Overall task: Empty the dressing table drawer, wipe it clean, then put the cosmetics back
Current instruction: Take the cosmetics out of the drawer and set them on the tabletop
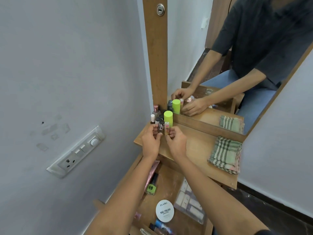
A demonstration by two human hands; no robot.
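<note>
Both hands are at the back left corner of the wooden dressing table top [199, 150]. My left hand [150, 141] grips a small clear bottle with a dark cap [160, 126]. My right hand [176, 143] holds a small pink and yellow bottle [166, 129] upright, right beside it. Just behind them stand a lime-green capped bottle [168, 117] and a cluster of small nail polish bottles [156, 116]. Below my forearms the drawer [169, 180] is open and holds a green nail polish [151, 188], a white round wipes tin [164, 210], a pink tube [152, 172] and a clear pouch [189, 202].
A folded green-checked cloth [225, 154] lies at the right of the table top. The mirror [220, 65] rises behind the table in a wooden frame [156, 56]. A switch and socket panel [76, 151] is on the left wall.
</note>
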